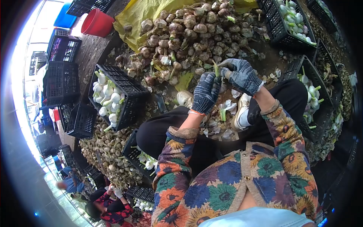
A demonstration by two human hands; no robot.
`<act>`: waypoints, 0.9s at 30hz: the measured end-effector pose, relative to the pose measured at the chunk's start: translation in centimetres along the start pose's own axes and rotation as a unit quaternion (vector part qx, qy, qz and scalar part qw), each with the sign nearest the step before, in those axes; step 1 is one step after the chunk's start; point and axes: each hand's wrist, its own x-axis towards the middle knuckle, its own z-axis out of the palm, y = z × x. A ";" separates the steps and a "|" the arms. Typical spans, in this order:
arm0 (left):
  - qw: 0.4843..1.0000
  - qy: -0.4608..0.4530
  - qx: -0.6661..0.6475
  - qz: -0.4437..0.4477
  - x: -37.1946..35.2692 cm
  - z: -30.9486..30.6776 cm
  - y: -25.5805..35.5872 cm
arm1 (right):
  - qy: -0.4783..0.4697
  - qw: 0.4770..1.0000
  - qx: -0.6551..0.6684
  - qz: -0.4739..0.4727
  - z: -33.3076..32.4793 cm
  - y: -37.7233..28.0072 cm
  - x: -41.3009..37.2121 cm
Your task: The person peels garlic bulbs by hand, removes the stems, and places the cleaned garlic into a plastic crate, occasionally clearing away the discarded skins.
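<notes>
Left gray-gloved hand [207,92] holds slim green stalk [216,69]; right gray-gloved hand [244,76] curled, hold unclear. Likely light, bendy; grip low.

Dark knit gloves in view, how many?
2: one on the left hand, one on the right hand. More may be hidden or too small to tell in the background.
</notes>
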 end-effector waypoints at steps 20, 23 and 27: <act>0.927 0.071 -0.337 -0.150 -0.4 2.4 0.1 | 0.081 0.994 0.003 0.070 2.9 1.9 -0.8; 0.950 0.027 -0.237 -0.200 -0.5 1.1 -1.0 | 0.114 0.988 -0.096 0.031 3.7 2.4 -1.0; 0.841 0.197 -0.369 -0.343 1.1 0.1 -1.6 | 0.151 0.946 0.276 0.075 4.5 2.5 -1.6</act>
